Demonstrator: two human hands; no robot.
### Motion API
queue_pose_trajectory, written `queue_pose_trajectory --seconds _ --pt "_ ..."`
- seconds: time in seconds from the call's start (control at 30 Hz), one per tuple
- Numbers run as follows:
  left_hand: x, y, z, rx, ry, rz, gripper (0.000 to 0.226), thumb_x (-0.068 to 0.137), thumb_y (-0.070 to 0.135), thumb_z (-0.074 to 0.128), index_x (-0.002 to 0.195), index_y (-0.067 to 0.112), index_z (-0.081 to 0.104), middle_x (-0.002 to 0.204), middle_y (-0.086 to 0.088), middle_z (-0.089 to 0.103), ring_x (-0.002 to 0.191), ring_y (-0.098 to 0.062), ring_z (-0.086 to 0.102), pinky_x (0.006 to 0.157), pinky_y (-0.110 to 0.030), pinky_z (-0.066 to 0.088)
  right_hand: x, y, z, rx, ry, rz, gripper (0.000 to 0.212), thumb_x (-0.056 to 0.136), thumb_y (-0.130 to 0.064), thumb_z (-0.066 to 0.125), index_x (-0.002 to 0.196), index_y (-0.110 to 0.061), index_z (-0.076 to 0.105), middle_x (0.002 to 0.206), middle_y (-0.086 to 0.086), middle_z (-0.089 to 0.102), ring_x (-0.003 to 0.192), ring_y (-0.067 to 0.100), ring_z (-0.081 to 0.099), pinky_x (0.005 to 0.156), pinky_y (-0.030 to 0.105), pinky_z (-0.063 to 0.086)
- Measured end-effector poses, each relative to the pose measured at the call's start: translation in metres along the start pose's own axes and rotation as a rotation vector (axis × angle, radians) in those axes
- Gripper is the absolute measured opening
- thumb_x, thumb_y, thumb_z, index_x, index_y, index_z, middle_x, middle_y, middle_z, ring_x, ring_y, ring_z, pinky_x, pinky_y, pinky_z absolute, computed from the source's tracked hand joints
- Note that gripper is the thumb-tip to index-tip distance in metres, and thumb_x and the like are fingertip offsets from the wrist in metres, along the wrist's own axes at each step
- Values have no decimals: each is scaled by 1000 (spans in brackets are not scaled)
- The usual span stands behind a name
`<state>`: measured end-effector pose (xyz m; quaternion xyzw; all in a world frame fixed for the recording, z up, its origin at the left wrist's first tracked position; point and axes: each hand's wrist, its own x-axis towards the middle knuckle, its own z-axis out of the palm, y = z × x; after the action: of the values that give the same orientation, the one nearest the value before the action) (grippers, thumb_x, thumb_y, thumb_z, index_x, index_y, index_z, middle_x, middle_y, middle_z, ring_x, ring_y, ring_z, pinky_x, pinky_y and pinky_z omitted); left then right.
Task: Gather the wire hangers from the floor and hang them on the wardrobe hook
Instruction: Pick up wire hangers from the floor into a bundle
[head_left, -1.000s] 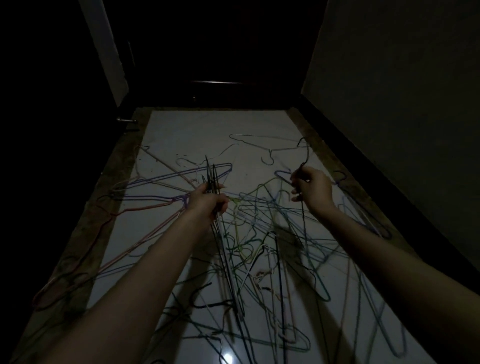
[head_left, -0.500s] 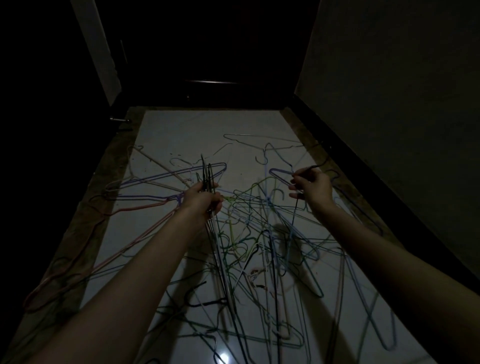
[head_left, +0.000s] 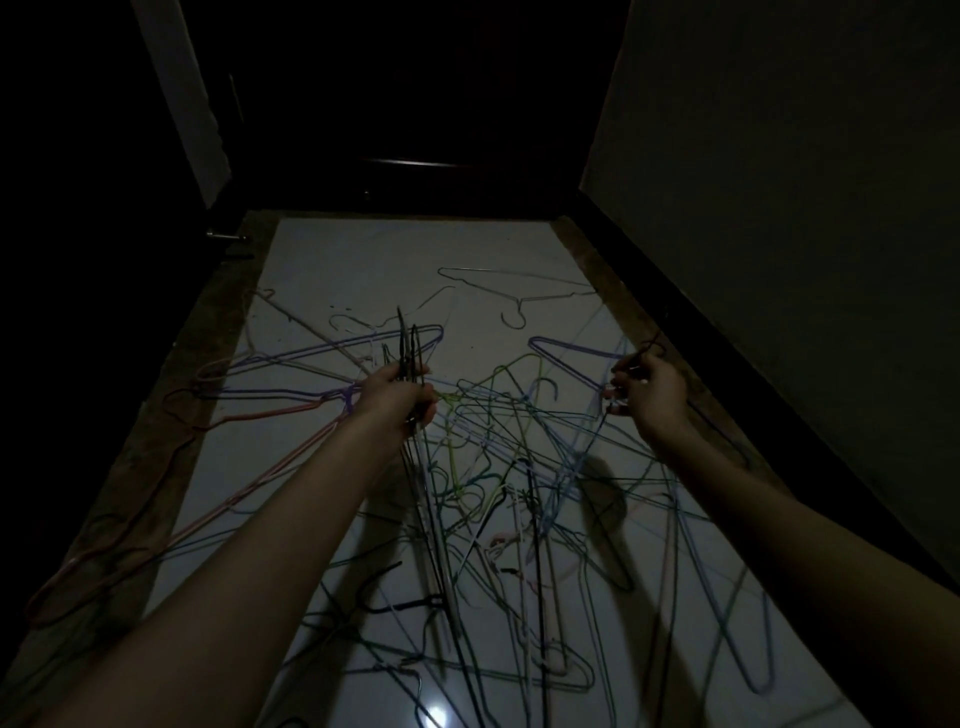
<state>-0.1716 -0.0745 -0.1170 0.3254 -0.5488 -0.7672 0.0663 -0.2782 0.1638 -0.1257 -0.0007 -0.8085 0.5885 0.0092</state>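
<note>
- The left hand (head_left: 397, 397) has its fingers curled around a bundle of dark hangers (head_left: 415, 467); the thin wires stick up above the fist and run down below it toward the floor; the lower ends reach into the tangle.
- The right hand (head_left: 647, 397) pinches a dark hanger (head_left: 644, 353) between thumb and fingers; a short piece of the wire rises above the hand toward the right; which of the wires below the hand belongs to it, I cannot tell.
- The two hands are well apart, both raised above the pile of wire hangers (head_left: 519, 467); the pile lies on the pale floor (head_left: 363, 260) between and below the forearms; the hangers cross each other in many directions, in green, blue, purple, pink and black.
- A purple hanger (head_left: 332, 348) lies flat to the left of the left hand; a long pink hanger (head_left: 218, 509) stretches along the left side of the floor, partly over the darker border strip.
- One pale hanger (head_left: 514, 301) lies apart from the pile, farther up the floor, with its hook turned toward the pile.
- The room is very dark; a dark door (head_left: 405, 104) stands at the far end, and a wall (head_left: 779, 208) runs along the right side; the wardrobe hook is not visible in this view.
- A small bright reflection (head_left: 434, 714) shines on the floor near the bottom edge.
</note>
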Motion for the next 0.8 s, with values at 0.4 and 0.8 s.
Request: queue_pose_trajectory --seconds 0.4,0.8 --pt "-1 -7 1 21 -86 14 26 82 -16 55 87 10 58 73 -14 59 60 -19 54 44 -18 46 -3 -45 5 222 43 -40 10 95 5 41 97 -1 49 75 11 51 62 22 59 45 23 54" --pt "-12 -34 14 165 -197 -112 24 80 -17 59 93 3 54 78 -19 60 66 -26 59 47 -23 49 -12 -57 17 285 -34 -43 12 95 6 39 92 -2 47 76 12 51 62 23 61 48 22 54"
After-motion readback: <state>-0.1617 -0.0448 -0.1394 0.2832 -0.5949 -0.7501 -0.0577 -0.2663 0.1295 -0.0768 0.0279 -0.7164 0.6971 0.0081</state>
